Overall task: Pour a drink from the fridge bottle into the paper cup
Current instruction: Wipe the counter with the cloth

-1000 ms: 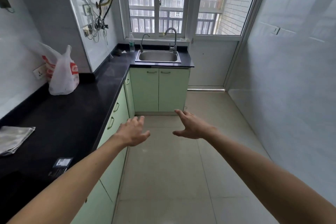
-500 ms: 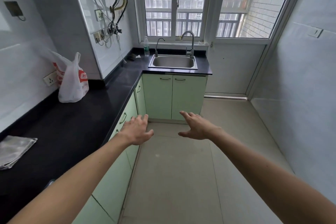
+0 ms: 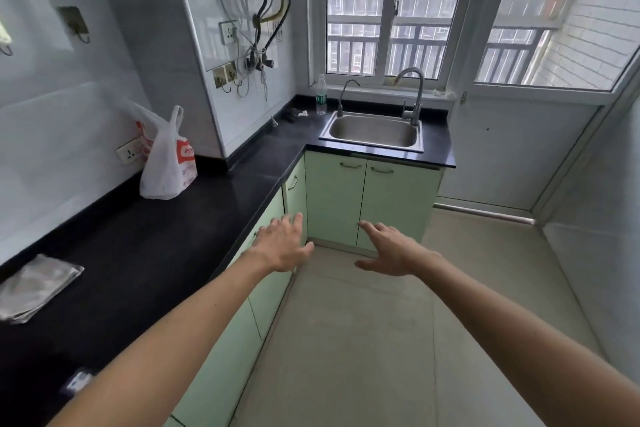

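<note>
Neither a fridge nor a paper cup is in view; the only bottle (image 3: 321, 95) is a clear plastic one with a green label, its print too small to read, standing upright on the black tabletop (image 3: 145, 246) at the 12 o'clock end, just beside the steel sink (image 3: 374, 130) at the sink's 9 o'clock. The left hand (image 3: 282, 243) and right hand (image 3: 388, 248) reach forward over the floor (image 3: 363, 340), both empty with fingers spread wide. At 10 o'clock a white plastic bag (image 3: 169, 159) with red print stands against the wall. A folded grey cloth (image 3: 34, 286) lies at 8 o'clock.
</note>
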